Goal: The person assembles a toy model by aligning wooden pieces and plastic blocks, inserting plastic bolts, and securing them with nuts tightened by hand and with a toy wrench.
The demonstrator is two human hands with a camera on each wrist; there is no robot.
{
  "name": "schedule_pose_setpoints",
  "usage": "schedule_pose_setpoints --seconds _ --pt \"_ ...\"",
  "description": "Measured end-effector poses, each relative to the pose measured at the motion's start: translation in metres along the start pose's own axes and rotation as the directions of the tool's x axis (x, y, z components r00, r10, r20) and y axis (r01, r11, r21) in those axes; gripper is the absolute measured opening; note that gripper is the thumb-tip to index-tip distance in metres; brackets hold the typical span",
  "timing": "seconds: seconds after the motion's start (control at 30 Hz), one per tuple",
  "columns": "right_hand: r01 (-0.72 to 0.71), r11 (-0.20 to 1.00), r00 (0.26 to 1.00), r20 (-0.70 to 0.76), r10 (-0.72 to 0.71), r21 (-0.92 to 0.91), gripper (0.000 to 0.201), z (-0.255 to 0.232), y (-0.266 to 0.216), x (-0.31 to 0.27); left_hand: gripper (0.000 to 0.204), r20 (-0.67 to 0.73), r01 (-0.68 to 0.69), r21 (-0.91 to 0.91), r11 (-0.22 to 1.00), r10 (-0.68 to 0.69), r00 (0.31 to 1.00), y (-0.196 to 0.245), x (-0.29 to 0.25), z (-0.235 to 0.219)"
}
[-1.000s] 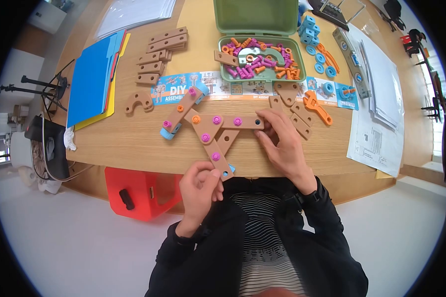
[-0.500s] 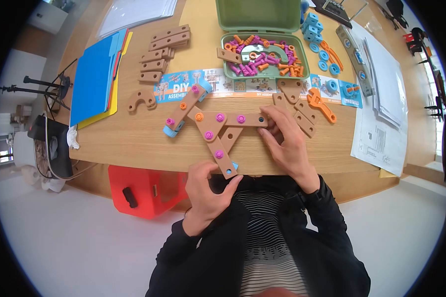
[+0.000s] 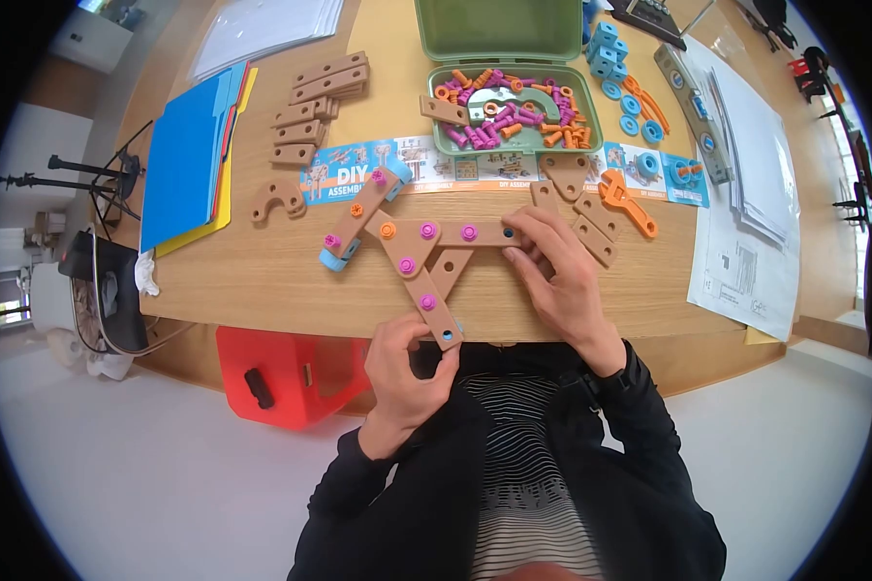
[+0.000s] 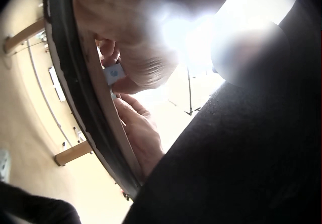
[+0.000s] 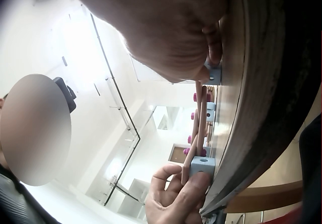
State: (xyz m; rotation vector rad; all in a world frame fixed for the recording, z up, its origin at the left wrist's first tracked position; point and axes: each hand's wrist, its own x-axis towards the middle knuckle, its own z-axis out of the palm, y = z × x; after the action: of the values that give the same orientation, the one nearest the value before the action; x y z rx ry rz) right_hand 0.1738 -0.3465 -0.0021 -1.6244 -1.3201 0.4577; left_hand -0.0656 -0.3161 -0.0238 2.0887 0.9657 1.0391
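A brown toy assembly of perforated strips (image 3: pixel 455 234) and a triangular plate (image 3: pixel 402 242) lies on the table, joined by purple bolts (image 3: pixel 427 302) and an orange one (image 3: pixel 388 230). At its near end my left hand (image 3: pixel 402 373) pinches a blue block (image 5: pixel 203 164) under the strip end, between thumb and fingers. My right hand (image 3: pixel 560 281) grips the right end of the horizontal strip, thumb on the near side, with another blue block (image 5: pixel 214 75) under it. A crosspiece with blue blocks (image 3: pixel 334 259) at its ends forms the far left part.
A green case (image 3: pixel 513 153) of purple and orange bolts stands open at the back. Loose brown strips (image 3: pixel 327 82) lie at the left back, near blue folders (image 3: pixel 189 155). An orange wrench (image 3: pixel 630 205) and brown plates (image 3: pixel 596 232) lie right. The table's front edge runs beneath my left hand.
My left hand opened its thumb and fingers around the near strip end, then closed on the block there. That block sticks out less from under the strip. The right hand keeps its hold.
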Motion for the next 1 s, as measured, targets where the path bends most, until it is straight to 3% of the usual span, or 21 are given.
schedule_pose_setpoints --seconds 0.73,0.9,1.0 --pt "-0.023 0.999 1.0 -0.017 0.023 0.025 0.046 -0.002 0.0 -0.002 0.064 0.045 -0.066 -0.004 0.998 0.066 0.997 -0.006 0.003 -0.012" --pt "-0.005 1.0 1.0 0.007 0.005 -0.028 0.053 -0.02 -0.015 -0.005 0.075 0.134 -0.19 0.012 0.982 0.187 0.973 -0.005 0.017 -0.022" --pt "0.036 0.997 0.999 -0.01 -0.036 -0.072 0.053 -0.039 -0.023 -0.001 0.063 0.109 -0.175 -0.062 0.983 0.181 0.978 -0.006 0.013 -0.03"
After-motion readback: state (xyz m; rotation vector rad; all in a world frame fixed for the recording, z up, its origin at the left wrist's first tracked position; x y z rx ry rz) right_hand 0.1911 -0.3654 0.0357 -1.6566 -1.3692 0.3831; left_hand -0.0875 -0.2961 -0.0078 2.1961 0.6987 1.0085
